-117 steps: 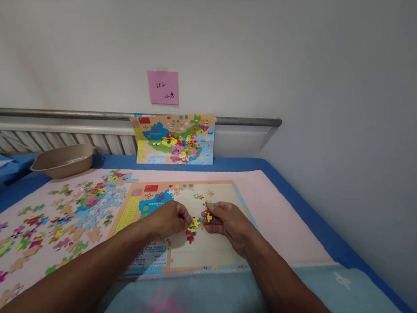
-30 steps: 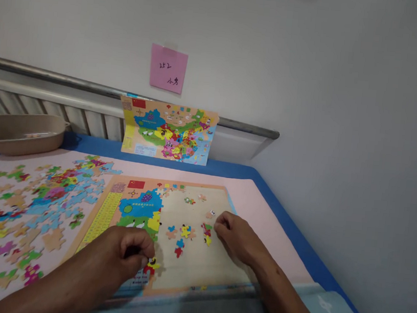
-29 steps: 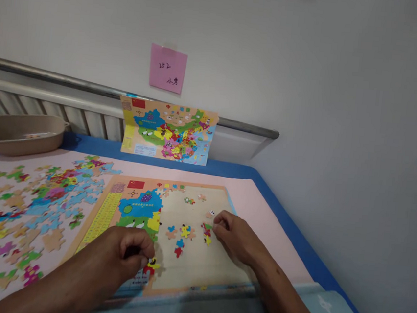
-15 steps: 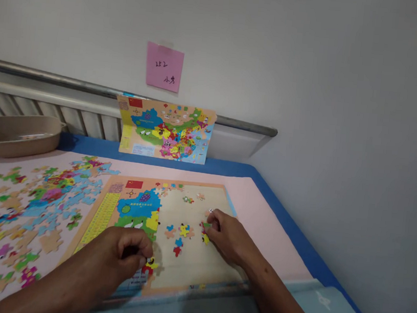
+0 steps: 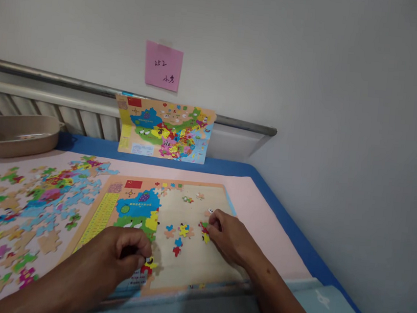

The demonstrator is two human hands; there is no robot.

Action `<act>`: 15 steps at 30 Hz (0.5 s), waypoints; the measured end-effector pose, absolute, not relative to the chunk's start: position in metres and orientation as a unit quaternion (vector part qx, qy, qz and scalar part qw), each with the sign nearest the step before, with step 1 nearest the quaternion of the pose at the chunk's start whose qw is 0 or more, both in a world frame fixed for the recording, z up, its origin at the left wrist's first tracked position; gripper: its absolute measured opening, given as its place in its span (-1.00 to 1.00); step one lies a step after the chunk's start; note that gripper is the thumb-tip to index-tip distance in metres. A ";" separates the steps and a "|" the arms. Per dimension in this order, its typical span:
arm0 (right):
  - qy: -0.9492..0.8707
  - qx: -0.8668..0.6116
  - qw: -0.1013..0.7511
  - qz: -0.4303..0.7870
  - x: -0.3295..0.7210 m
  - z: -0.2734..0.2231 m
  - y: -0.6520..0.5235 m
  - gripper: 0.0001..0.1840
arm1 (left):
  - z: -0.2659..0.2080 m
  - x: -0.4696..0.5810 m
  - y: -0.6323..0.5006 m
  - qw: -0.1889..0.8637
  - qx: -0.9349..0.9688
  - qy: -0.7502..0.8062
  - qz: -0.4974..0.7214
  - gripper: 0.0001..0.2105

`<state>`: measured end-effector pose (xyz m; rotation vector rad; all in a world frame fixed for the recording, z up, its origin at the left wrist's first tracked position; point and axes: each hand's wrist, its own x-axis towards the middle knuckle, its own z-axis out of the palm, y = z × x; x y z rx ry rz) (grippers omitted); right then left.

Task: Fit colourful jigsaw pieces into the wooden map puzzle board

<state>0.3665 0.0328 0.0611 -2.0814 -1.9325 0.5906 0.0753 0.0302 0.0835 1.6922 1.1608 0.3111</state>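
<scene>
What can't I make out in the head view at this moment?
All in the head view:
1. Yellow and red piece: partly hidden by the left hand.
2. Red, green and yellow pieces: right side covered by the right hand; whether it grips any is unclear.
3. Board: near left corner hidden by the left forearm.
4. Tan bowl: cut off by the picture's left edge; contents too small to identify.

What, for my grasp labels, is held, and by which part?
Left hand: a yellow-and-red puzzle piece, by its left side. Right hand: at the red-green-yellow pieces; its grip cannot be confirmed.
</scene>
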 end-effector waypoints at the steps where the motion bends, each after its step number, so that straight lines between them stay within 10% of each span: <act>1: -0.657 -0.718 0.113 0.198 0.366 0.063 0.031 -0.92 | 0.084 0.075 0.030 0.511 0.702 0.478 0.131 -0.79; 15: -0.691 -0.700 0.102 0.150 0.367 0.042 0.005 -0.65 | 0.061 0.070 0.028 0.503 0.696 0.488 0.155 -0.83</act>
